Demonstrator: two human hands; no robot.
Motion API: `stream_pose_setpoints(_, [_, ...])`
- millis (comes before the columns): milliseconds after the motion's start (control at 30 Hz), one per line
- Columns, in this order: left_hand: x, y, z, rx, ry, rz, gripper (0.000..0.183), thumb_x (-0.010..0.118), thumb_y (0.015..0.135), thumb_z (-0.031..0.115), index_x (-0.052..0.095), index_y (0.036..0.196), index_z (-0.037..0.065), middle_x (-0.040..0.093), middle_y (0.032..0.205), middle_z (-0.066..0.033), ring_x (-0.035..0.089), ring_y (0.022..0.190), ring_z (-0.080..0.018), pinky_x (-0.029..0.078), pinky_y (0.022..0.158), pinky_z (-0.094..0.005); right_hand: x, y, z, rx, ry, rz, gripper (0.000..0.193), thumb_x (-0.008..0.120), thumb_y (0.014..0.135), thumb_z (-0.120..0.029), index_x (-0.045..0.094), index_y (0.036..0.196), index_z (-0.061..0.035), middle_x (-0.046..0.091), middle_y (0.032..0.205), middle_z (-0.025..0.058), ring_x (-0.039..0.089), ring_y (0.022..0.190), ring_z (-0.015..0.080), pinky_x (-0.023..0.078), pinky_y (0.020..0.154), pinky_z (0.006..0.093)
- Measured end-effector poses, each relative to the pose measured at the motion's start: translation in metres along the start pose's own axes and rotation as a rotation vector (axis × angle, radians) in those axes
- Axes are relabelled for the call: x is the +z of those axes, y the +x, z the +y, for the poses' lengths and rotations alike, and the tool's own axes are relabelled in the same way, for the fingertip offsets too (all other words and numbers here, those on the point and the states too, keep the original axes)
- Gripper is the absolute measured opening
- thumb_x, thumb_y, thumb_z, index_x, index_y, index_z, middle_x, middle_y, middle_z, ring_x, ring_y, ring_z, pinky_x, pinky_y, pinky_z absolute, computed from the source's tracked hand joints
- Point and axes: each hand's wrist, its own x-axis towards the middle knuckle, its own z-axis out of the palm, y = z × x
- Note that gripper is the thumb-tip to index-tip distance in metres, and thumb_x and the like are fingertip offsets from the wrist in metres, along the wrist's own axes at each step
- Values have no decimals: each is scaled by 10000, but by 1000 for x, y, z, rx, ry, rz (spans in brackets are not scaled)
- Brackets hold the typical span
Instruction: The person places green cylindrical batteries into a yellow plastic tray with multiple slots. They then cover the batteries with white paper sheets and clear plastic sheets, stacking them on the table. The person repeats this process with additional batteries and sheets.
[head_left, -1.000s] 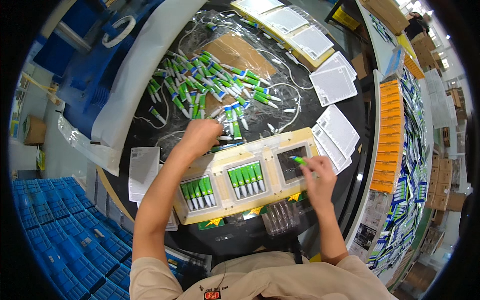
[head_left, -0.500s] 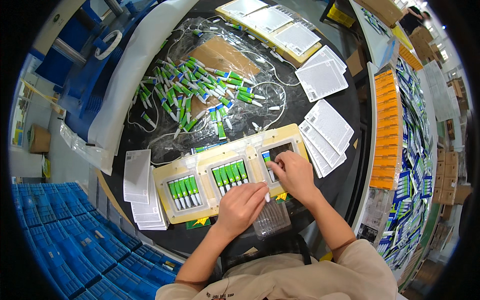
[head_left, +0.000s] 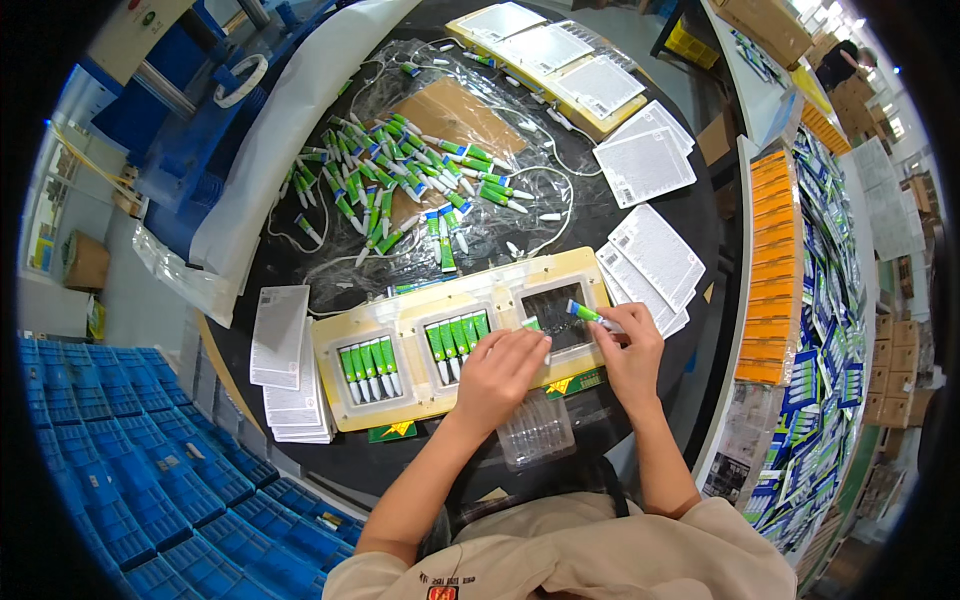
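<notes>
My right hand (head_left: pixel 632 352) pinches a small green tube (head_left: pixel 587 313) by its white-cap end. The tube's blue end points left over the right-hand compartment of a cream-yellow tray fixture (head_left: pixel 408 420). At that compartment's left edge my left hand (head_left: pixel 503 372) has its fingers closed together, and the green end of another tube (head_left: pixel 531 323) shows just past the fingertips. The rest of that tube is hidden under the hand. Green tubes (head_left: pixel 370 360) stand in a row in the left compartment, caps toward me. More tubes (head_left: pixel 455 337) line the middle compartment, partly covered by my left hand.
A heap of loose tubes (head_left: pixel 400 180) lies on plastic film beyond the fixture. Printed white cards (head_left: pixel 280 340) are stacked at left, with more cards (head_left: pixel 655 255) at right. A clear blister tray (head_left: pixel 537 432) sits near me. Another cream fixture (head_left: pixel 610 122) is at the back.
My right hand has drawn back to the right, with a tube now turned sideways in its fingers. My left hand has moved up to the right compartment's left edge.
</notes>
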Motion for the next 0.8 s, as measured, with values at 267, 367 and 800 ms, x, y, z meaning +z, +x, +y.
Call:
stream_pose_setpoints(267, [25,-6,-15,73,167,-198,379,729,880,322,716,1113,22,698,1172,-81,638,1141,-223,434,1096,-468,19,-6,26,-675,-266,-122,375,713,751,78,696,1126,54,679,1131,168,666,983,339,555,853,389])
stream_pose_setpoints(367, [21,-10,-17,53,117,-190,436,750,864,366,713,1130,22,698,1171,-85,633,1151,-229,426,1103,-471,35,-9,27,-716,-312,-136,333,705,787,67,684,1120,78,676,1132,175,662,986,336,555,847,389])
stream_pose_setpoints(800, [-12,59,-146,-682,300,-4,287,762,889,289,688,966,22,660,914,-137,650,839,-353,509,718,-452,122,173,-11,-524,-478,-117,195,744,889,-220,700,983,-55,688,920,136,671,861,343,527,764,437])
